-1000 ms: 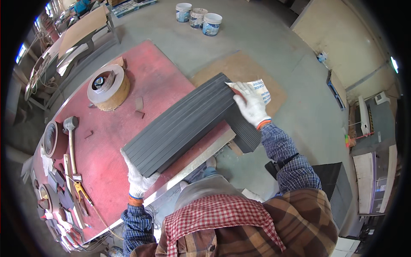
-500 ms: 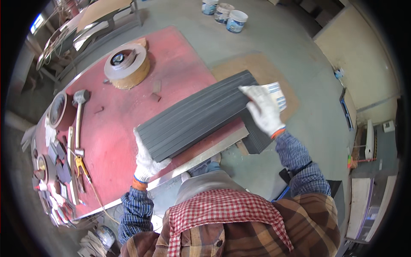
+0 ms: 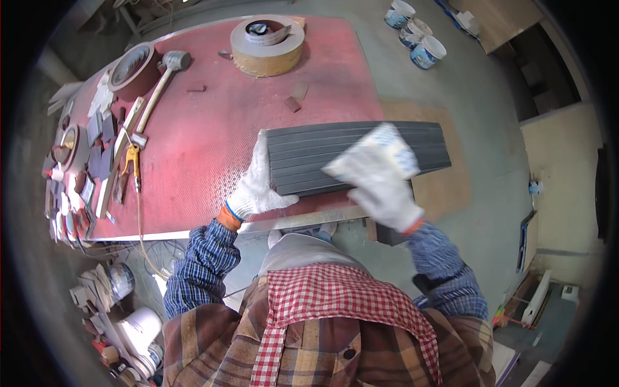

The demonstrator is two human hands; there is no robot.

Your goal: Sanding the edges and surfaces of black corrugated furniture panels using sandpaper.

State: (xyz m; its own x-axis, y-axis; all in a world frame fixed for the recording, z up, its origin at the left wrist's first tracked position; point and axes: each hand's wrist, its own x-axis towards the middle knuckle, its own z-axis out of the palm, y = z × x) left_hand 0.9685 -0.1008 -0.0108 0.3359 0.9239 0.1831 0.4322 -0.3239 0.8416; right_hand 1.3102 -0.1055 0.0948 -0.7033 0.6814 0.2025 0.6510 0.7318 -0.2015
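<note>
A long dark grey ribbed panel (image 3: 429,145) lies across the near right part of the red table (image 3: 213,129), its right end sticking out past the table edge. My left hand (image 3: 256,187), in a white glove, grips the panel's left end. My right hand (image 3: 387,193), also gloved and blurred, rests over the panel's middle and holds a white and blue pad (image 3: 380,151) flat against the ribs.
On the table stand a big tan tape roll (image 3: 267,45), a darker roll (image 3: 132,64), a mallet (image 3: 164,71), yellow-handled pliers (image 3: 132,158) and several small pieces at the left edge. Three paint buckets (image 3: 419,39) and a cardboard sheet (image 3: 451,187) are on the floor.
The panel has swung from a diagonal to nearly level across the table. My right hand has moved with the pad from the panel's right end toward its middle.
</note>
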